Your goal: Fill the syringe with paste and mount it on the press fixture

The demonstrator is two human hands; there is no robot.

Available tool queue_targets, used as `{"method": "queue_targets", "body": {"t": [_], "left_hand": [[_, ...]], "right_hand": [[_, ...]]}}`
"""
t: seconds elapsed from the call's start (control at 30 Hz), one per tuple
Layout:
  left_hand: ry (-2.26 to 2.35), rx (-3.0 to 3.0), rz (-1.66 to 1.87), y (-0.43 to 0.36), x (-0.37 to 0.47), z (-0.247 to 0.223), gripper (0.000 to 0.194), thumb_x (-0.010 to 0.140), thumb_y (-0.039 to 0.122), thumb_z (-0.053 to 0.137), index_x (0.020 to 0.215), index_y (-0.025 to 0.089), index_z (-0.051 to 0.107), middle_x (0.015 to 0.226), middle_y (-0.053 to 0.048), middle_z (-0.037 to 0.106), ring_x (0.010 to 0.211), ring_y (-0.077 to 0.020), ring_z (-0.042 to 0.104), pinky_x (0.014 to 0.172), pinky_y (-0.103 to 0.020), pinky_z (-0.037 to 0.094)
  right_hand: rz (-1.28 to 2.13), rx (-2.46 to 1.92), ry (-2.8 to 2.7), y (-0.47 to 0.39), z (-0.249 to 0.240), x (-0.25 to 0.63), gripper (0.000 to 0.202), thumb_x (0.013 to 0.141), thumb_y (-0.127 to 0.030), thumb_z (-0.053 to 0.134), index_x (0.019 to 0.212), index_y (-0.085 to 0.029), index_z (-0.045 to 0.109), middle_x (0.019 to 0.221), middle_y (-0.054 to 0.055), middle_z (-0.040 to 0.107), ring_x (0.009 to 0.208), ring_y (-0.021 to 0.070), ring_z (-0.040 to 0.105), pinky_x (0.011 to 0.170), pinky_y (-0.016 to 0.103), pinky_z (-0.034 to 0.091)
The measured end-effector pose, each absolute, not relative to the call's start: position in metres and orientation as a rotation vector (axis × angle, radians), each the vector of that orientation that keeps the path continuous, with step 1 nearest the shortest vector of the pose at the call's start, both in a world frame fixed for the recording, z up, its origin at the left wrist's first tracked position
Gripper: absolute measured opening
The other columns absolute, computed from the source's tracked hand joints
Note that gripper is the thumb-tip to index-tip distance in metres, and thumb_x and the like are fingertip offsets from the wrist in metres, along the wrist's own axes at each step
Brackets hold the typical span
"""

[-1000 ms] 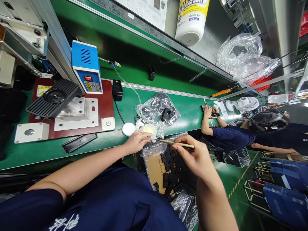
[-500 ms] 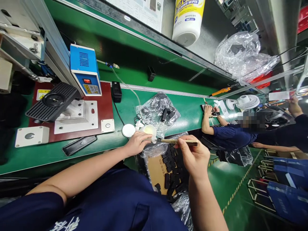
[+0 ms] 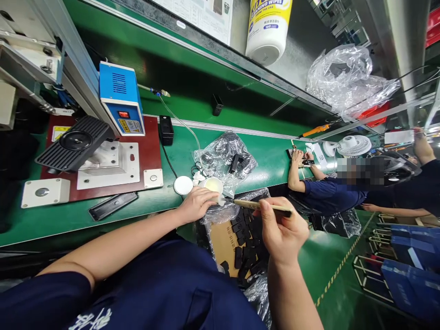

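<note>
My left hand (image 3: 196,204) is closed, pinching a small whitish translucent piece (image 3: 221,200) between thumb and fingers. In my right hand (image 3: 282,229) is a slim brush (image 3: 252,204) with a wooden handle, its tip at or against the small piece; exact contact is too small to tell. Just behind the left fingers stands an open white jar (image 3: 217,189) with pale yellow contents. A round white lid (image 3: 183,185) lies left of the jar. Behind them is a clear plastic bag (image 3: 227,153) with dark parts in and on it.
A blue box (image 3: 121,98) and a red-brown fixture board (image 3: 151,151) bearing a black grilled part (image 3: 74,142) stand to the left. Below the bench edge is a cardboard box (image 3: 220,238) of black parts. A co-worker (image 3: 319,195) sits along the bench at right.
My right hand has moved a little right and down, drawing the brush the same way. The left hand holds nearly still with the whitish piece.
</note>
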State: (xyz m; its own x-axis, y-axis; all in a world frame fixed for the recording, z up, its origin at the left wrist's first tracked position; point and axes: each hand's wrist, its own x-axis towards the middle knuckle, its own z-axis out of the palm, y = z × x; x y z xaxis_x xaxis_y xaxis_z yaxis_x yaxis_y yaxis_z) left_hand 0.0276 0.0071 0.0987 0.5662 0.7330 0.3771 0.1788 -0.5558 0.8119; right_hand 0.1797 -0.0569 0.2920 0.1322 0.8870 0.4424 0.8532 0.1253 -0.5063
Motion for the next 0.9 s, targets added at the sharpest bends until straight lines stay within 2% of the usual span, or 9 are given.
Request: {"method": "queue_targets", "body": {"t": [0.3,0.47,0.67,0.9], "left_hand": [[0.781,1.901,0.993,0.007,0.030,0.093,0.022,0.091,0.023,0.055,0.108,0.017,0.067,0.100,-0.010,0.074,0.093,-0.0252,0.068,0.083,-0.040,0.049],[0.749,1.584,0.919,0.009,0.033,0.102,0.028,0.089,0.030,0.058,0.109,0.015,0.067,0.106,-0.012,0.073,0.099,-0.0255,0.067,0.089,-0.039,0.051],[0.485,1.308,0.786,0.014,0.028,0.132,0.032,0.092,0.039,0.055,0.106,0.015,0.069,0.109,-0.012,0.072,0.101,-0.0230,0.066,0.086,-0.033,0.053],[0.393,1.246,0.751,0.015,0.024,0.145,0.036,0.092,0.042,0.055,0.111,0.015,0.068,0.114,-0.014,0.070,0.104,-0.0232,0.064,0.091,-0.035,0.050]], "right_hand": [[-0.056,-1.570,-1.541,-0.067,0.313,0.172,0.011,0.084,-0.012,0.064,0.076,-0.020,0.066,0.063,-0.001,0.063,0.054,0.0128,0.057,0.050,0.028,0.044],[-0.234,-1.329,-1.336,-0.065,0.309,0.181,0.012,0.080,-0.012,0.067,0.069,-0.015,0.067,0.060,0.000,0.063,0.044,0.0133,0.054,0.043,0.029,0.041],[-0.042,-1.316,-1.119,-0.071,0.297,0.197,0.008,0.082,-0.017,0.068,0.075,-0.013,0.068,0.064,0.001,0.064,0.042,0.0138,0.055,0.038,0.030,0.043],[0.041,-1.317,-1.038,-0.073,0.291,0.199,0.011,0.084,-0.019,0.067,0.074,-0.014,0.066,0.064,0.000,0.063,0.042,0.0127,0.055,0.038,0.028,0.043]]}}
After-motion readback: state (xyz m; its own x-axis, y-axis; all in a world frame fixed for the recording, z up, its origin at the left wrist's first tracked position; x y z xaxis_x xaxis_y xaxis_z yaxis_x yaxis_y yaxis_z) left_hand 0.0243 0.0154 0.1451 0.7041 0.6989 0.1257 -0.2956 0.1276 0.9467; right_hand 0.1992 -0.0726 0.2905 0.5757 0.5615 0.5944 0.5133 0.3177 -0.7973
